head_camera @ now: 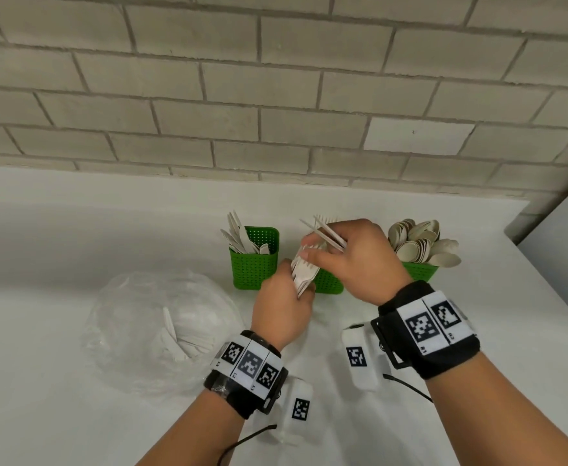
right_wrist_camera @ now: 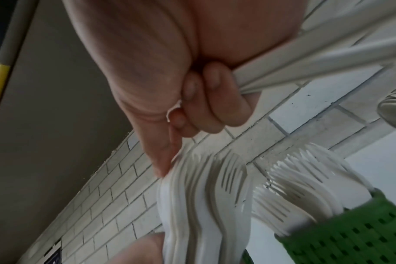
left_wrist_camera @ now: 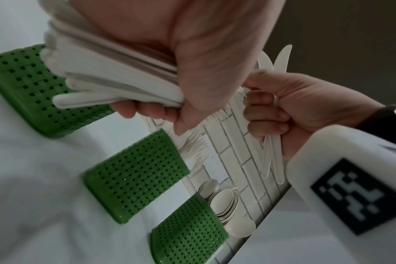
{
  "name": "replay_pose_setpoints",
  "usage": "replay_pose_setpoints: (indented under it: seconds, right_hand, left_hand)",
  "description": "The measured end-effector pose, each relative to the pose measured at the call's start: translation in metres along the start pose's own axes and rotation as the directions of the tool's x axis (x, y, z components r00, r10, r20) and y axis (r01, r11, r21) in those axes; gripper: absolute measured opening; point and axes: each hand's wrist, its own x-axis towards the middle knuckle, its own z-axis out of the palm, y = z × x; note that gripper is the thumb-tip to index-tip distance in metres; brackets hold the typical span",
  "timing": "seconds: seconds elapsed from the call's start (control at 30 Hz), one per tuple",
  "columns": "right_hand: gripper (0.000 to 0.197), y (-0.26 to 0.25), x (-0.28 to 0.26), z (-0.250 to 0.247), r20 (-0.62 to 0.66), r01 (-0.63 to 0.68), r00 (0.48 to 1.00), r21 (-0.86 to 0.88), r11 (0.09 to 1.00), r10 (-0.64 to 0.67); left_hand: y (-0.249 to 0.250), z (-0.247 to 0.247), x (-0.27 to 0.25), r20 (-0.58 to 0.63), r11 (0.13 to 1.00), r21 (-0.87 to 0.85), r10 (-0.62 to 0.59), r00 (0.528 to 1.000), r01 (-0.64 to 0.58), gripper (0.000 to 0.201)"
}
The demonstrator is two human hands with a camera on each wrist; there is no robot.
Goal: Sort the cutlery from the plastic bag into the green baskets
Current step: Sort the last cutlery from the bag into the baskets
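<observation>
Done: three green baskets (head_camera: 254, 264) hold sorted knives, forks, spoons.
Hands: my left hand (head_camera: 281, 309) grips forks (head_camera: 304, 272); right hand (head_camera: 356, 260) clamps knives (head_camera: 326, 234).
Left: plastic bag (head_camera: 161, 327) retains pieces, I judge.

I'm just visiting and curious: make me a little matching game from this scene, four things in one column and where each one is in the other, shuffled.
Things:
1. spoons
2. knives in a basket
3. stack of forks
4. plastic bag

Places:
A. gripped by the left hand
B. lying on the table, left of the baskets
C. right green basket
D. left green basket

Pairs: 1-C, 2-D, 3-A, 4-B
</observation>
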Motion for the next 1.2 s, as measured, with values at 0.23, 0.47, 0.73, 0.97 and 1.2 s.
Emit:
replay_pose_setpoints:
  seconds: [0.23,0.47,0.73,0.97,1.2]
  right_hand:
    - [0.016,-0.005,0.008,-0.01,-0.179,0.01,0.984,0.181,0.983,0.023]
    - [0.01,-0.003,0.016,-0.039,-0.567,0.213,0.817,0.464,0.86,0.104]
    - [0.023,0.022,0.012,-0.022,-0.397,0.022,0.895,0.492,0.87,0.202]
    - [0.011,0.019,0.009,-0.002,-0.348,-0.02,0.903,0.55,0.835,0.251]
    - [0.02,0.011,-0.005,0.009,-0.123,-0.096,0.982,0.319,0.943,0.141]
  left_hand:
    - [0.0,-0.003,0.0,0.038,0.996,-0.081,-0.017,0.999,0.02,0.03]
    - [-0.012,-0.006,0.003,0.137,0.936,-0.276,-0.186,0.973,0.218,0.013]
    - [0.019,-0.031,0.013,0.149,0.67,-0.718,-0.118,0.982,0.189,0.009]
    - [0.03,-0.025,0.008,0.18,0.767,-0.618,-0.072,0.981,0.17,0.009]
    - [0.038,-0.027,0.012,0.107,0.731,-0.67,-0.071,0.992,0.125,0.006]
